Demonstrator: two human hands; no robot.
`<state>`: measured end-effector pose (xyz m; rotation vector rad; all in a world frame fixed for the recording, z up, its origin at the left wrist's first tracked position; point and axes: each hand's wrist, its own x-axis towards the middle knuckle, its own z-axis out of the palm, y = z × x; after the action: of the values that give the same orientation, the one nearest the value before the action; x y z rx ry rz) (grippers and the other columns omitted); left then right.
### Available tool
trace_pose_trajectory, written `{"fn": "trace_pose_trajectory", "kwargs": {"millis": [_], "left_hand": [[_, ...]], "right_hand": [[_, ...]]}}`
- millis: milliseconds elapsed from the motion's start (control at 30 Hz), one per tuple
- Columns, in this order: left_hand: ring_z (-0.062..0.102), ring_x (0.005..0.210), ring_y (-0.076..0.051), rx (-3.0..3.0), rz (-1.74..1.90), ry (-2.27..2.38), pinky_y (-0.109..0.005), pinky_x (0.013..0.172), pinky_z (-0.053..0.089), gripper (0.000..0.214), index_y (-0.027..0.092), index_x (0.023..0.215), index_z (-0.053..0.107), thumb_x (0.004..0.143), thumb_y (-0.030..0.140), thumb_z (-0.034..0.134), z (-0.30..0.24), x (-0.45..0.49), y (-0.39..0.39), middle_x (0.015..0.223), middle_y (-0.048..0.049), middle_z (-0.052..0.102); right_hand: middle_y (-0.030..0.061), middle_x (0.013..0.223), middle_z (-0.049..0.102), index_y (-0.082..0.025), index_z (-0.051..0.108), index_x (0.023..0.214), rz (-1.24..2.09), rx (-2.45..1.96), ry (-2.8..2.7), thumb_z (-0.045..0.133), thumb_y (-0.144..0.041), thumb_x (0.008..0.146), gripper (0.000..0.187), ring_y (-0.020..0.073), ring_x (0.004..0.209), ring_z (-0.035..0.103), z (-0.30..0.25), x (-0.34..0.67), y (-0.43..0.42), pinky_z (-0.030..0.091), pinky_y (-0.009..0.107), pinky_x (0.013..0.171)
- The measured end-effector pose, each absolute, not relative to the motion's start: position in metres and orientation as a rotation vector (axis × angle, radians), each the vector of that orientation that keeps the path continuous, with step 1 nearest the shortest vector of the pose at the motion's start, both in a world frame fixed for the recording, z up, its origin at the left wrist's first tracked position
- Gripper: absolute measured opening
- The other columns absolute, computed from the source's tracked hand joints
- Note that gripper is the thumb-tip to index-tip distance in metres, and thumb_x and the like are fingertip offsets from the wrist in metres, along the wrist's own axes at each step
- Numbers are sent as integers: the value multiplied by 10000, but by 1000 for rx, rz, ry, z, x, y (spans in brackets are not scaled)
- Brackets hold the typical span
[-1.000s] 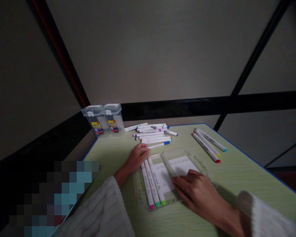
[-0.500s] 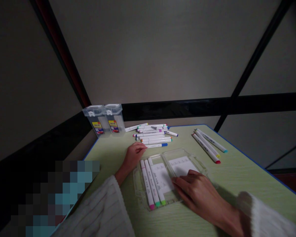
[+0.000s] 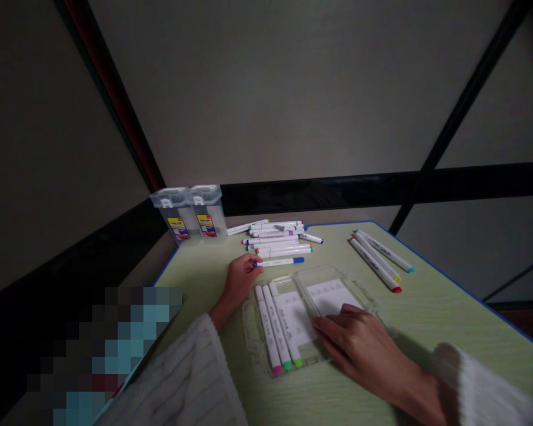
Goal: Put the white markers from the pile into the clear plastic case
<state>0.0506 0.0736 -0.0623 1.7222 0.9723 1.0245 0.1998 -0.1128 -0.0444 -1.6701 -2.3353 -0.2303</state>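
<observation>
My left hand [image 3: 240,281] is closed in a pinch at the left end of a white marker with blue ends [image 3: 278,262], which lies crosswise beyond the case. The opened clear plastic case [image 3: 249,331] lies flat in front of me. Three white markers with pink, green and light-green ends [image 3: 275,331] lie side by side in its left half. White printed paper [image 3: 331,296] shows under the right half. My right hand [image 3: 359,340] has its fingers curled and pressed together at the case's near middle part, hiding some of it.
A loose pile of white markers [image 3: 278,239] lies toward the table's back edge. Two upright clear containers with labels [image 3: 208,216] stand at the back left. Three thicker markers [image 3: 375,263] lie on the right. A wall rises behind the table.
The left hand's fingers have shifted slightly on the marker, so its blue left end now shows. The right hand stays at the case. The whole view has moved a little.
</observation>
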Motion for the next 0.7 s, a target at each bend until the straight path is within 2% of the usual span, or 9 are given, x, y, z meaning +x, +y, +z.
{"fn": "trace_pose_trajectory", "kwargs": {"millis": [233, 400, 700], "left_hand": [[601, 576, -119, 1747, 998, 1025, -205, 562, 470, 102, 120, 658, 628, 560, 111, 601, -65, 50, 76, 628, -23, 656], [622, 615, -147, 1765, 988, 1062, -244, 597, 493, 167, 112, 727, 671, 572, 152, 620, -68, 48, 78, 701, -65, 690], [623, 558, -136, 1617, 1030, 1086, -223, 539, 495, 147, 110, 694, 674, 553, 116, 633, -61, 49, 74, 620, -43, 685]], "right_hand": [[-7, 577, 563, -185, 521, 711, -247, -1650, -2328, 360, -165, 835, 205, 125, 494, 482, -44, 200, -115, 274, 289, 554], [-7, 567, 553, -189, 526, 717, -250, -1668, -2335, 360, -165, 837, 206, 135, 516, 492, -42, 200, -116, 282, 293, 549], [-9, 570, 550, -191, 516, 718, -236, -1686, -2327, 375, -165, 830, 183, 138, 521, 486, -43, 200, -115, 267, 283, 546]]}}
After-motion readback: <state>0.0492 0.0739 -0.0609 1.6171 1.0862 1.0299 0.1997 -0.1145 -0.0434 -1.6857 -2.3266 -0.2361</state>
